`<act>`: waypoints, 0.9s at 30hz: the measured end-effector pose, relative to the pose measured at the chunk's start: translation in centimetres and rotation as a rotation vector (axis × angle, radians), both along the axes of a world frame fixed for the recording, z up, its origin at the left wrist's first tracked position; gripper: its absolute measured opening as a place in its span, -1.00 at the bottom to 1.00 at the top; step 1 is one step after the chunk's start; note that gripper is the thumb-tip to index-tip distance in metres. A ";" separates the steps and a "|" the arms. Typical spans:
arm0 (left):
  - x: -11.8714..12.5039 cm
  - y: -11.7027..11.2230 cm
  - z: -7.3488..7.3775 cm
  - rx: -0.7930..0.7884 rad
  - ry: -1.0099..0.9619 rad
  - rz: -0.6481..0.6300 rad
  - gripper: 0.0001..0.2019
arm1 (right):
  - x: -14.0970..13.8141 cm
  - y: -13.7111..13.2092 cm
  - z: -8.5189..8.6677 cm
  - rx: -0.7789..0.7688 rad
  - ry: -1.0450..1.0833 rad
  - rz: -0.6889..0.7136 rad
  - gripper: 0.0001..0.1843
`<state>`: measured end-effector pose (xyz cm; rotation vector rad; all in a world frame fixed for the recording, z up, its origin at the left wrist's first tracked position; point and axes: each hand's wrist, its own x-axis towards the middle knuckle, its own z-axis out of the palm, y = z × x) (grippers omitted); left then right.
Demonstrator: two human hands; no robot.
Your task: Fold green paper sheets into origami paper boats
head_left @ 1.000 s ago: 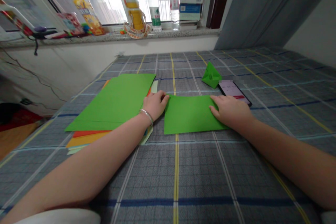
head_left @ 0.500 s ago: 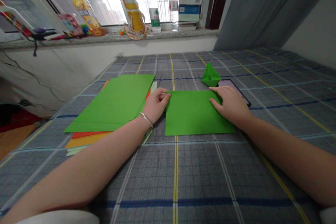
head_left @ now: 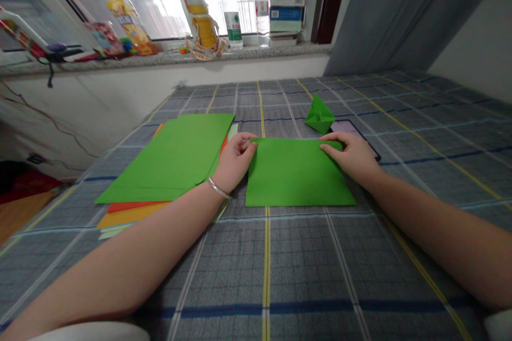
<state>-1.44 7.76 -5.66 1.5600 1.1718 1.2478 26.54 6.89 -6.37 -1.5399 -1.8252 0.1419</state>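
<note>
Rectangular green paper sheet (head_left: 295, 177), pinched at far corners by left hand (head_left: 235, 159) and right hand (head_left: 353, 155); seemingly being aligned, calling for even tension.

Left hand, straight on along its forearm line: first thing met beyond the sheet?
Probably the white wall below the windowsill. Past the green sheet, the left hand's way looks free over the plaid cloth, left of the folded green paper; depth is uncertain.

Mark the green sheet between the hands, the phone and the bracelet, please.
Green sheet (head_left: 298, 173): head view, middle of its face.
Phone (head_left: 346, 126): head view, exposed part of screen.
Bracelet (head_left: 218, 189): head view, its silver band.
</note>
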 end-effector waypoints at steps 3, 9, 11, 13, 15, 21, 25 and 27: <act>-0.2 0.2 -0.4 0.060 0.062 0.004 -0.79 | -0.1 0.0 -0.1 -0.002 0.096 -0.004 -0.74; -0.4 0.8 -0.9 0.072 0.145 0.020 -0.75 | -0.4 0.1 -0.4 0.038 0.177 0.036 -0.77; -0.4 1.0 -0.9 0.044 0.164 0.047 -0.75 | -0.4 0.2 -0.5 0.048 0.172 0.047 -0.79; -0.4 1.1 -0.9 0.034 0.194 0.073 -0.79 | -0.4 0.3 -0.5 0.066 0.162 0.067 -0.80; -0.3 1.1 -0.8 0.025 0.206 0.077 -0.82 | -0.3 0.3 -0.6 0.084 0.135 0.079 -0.81; -0.6 1.4 -1.0 0.039 0.172 0.080 -0.83 | -0.1 0.4 -0.7 -0.050 0.070 0.072 -0.72; -0.8 1.7 -1.0 0.057 0.136 0.162 -0.85 | -0.1 0.5 -0.9 -0.142 0.201 0.059 -0.64; -0.8 1.8 -0.9 0.050 0.118 0.185 -0.85 | -0.1 0.6 -1.0 -0.146 0.279 0.063 -0.64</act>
